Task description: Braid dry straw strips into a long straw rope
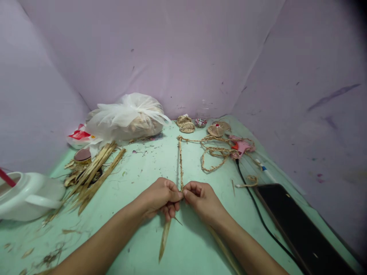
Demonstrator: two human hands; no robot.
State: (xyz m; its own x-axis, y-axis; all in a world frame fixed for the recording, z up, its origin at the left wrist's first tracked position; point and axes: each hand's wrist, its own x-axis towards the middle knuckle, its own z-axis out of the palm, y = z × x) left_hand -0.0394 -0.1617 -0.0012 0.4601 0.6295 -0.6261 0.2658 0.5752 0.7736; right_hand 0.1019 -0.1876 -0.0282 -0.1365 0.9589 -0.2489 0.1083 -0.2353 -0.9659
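Observation:
A braided cord (180, 160) of tan dried plant fibre runs straight toward me, and its near end lies between my two hands. My left hand (164, 196) pinches the cord's end between thumb and fingers. Close against it, my right hand (202, 196) is closed in a pinch on the same end. A loose flat fibre strip (164, 240) hangs out below my left hand. Another strip (225, 250) comes out under my right wrist. Farther off, the cord bends right and lies in loose loops (215, 151).
To the left are dried fibre strips (96, 172), a white watering can (34, 194) and a tied plastic bag (129, 118). Woven round pieces (187, 127) and a jar of beads (200, 122) stand at the back. A pink glue gun (242, 147), its black cable and a black phone (298, 221) lie right.

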